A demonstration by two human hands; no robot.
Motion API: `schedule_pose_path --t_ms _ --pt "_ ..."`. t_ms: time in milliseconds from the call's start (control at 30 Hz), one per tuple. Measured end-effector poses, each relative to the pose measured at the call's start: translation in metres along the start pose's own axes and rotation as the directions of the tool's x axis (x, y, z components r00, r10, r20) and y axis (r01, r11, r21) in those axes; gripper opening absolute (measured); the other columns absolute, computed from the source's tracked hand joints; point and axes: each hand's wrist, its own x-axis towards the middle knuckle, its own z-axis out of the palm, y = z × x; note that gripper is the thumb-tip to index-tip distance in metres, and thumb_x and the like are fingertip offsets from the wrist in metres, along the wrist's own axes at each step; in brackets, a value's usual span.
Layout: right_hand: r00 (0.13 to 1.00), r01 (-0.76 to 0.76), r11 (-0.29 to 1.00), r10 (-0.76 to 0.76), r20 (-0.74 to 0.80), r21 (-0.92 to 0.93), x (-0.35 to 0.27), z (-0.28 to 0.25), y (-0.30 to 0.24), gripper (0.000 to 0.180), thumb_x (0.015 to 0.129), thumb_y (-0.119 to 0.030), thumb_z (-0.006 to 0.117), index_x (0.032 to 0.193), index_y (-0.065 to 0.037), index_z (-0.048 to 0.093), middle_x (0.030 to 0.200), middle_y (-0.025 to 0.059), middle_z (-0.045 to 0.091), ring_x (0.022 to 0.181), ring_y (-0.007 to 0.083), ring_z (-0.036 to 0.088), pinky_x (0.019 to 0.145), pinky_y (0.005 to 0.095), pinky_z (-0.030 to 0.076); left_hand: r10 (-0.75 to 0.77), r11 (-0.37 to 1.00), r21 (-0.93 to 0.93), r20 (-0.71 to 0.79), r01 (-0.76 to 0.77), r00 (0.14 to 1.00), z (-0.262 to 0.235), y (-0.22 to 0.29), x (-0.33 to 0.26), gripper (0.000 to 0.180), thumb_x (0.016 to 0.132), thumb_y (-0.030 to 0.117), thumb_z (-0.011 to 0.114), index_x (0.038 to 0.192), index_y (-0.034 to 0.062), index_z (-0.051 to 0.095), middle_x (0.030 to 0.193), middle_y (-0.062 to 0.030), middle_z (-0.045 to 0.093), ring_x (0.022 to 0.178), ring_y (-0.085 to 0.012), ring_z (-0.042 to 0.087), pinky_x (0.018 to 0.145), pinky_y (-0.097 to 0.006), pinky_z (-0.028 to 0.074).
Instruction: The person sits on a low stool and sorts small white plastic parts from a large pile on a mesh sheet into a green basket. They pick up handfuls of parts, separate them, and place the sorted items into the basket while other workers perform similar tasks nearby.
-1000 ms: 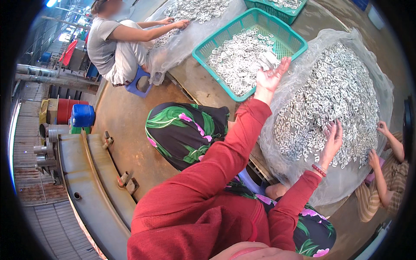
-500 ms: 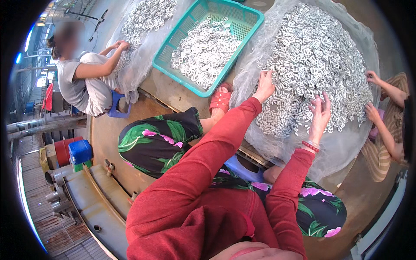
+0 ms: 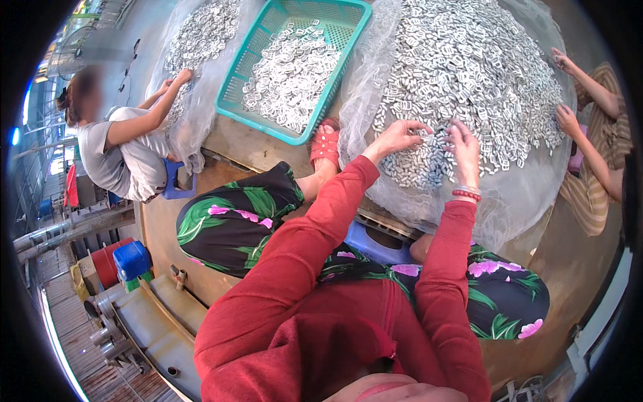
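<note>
Pinching small metal buckles (image 3: 469,74) in curled fingers, left hand (image 3: 396,136) and right hand (image 3: 463,142) meet.

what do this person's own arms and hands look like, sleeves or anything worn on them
Both arms are covered by long red sleeves that reach the wrists and crease at the elbows. The left hand is bare, with no glove or jewellery visible. The right hand is also bare, and its wrist carries a red beaded bracelet beside a thin pale bangle, just above the cuff.
</note>
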Motion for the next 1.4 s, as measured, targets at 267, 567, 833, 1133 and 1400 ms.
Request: schedule_pose_path --t_ms 267,567,833,1133,1400 --pt "0.982 -0.141 0.948 0.097 0.164 0.284 -0.011 0.025 -0.017 0.024 0.086 -0.020 0.056 0.100 -0.001 0.060 0.088 0.0013 0.058 0.071 0.0068 0.052 0.056 0.0222 0.045 0.269 0.915 0.317 -0.012 -0.251 0.963 -0.007 0.062 -0.008 0.036 0.070 0.000 0.057 0.105 0.0058 0.055 0.077 -0.0081 0.062 0.070 -0.0151 0.061 0.064 -0.030 0.050" --pt "0.984 0.012 0.965 -0.058 0.169 0.262 -0.042 0.054 -0.050 0.039 0.088 -0.026 0.053 0.118 -0.002 0.048 0.111 0.0039 0.053 0.088 0.0114 0.052 0.068 0.0236 0.041 0.498 0.828 0.390 -0.180 -0.403 0.848 -0.009 0.097 -0.037 0.030 0.063 0.014 0.065 0.089 0.0010 0.059 0.072 -0.0167 0.060 0.070 -0.0282 0.060 0.061 -0.039 0.046" --pt "0.934 -0.079 0.989 0.029 0.356 0.126 -0.036 0.054 -0.046 0.038 0.084 -0.021 0.058 0.112 0.004 0.053 0.106 0.0102 0.056 0.092 0.0150 0.055 0.078 0.0266 0.045 0.537 0.684 0.683 -0.232 -0.257 0.811 -0.007 0.054 -0.025 0.036 0.068 0.029 0.065 0.085 -0.0006 0.054 0.071 -0.0168 0.055 0.071 -0.0331 0.056 0.063 -0.042 0.045" --pt "0.950 0.052 0.972 -0.119 0.288 0.230 -0.024 0.058 -0.060 0.045 0.081 -0.003 0.057 0.123 0.005 0.043 0.103 0.0102 0.058 0.082 0.0122 0.057 0.062 0.0231 0.051 0.326 0.846 0.521 -0.337 -0.113 0.884 -0.003 0.106 -0.031 0.020 0.074 0.013 0.054 0.090 0.0049 0.062 0.076 -0.0161 0.063 0.072 -0.0284 0.063 0.066 -0.037 0.049" --pt "0.933 -0.159 0.962 0.074 0.351 0.222 -0.047 0.024 -0.053 0.052 0.080 0.001 0.055 0.127 0.009 0.033 0.103 0.0189 0.056 0.083 0.0208 0.062 0.072 0.0260 0.053 0.239 0.787 0.594 -0.044 -0.168 0.970 0.003 0.079 -0.037 0.033 0.074 0.028 0.065 0.093 0.0013 0.064 0.074 -0.0122 0.065 0.071 -0.0216 0.063 0.064 -0.032 0.049"
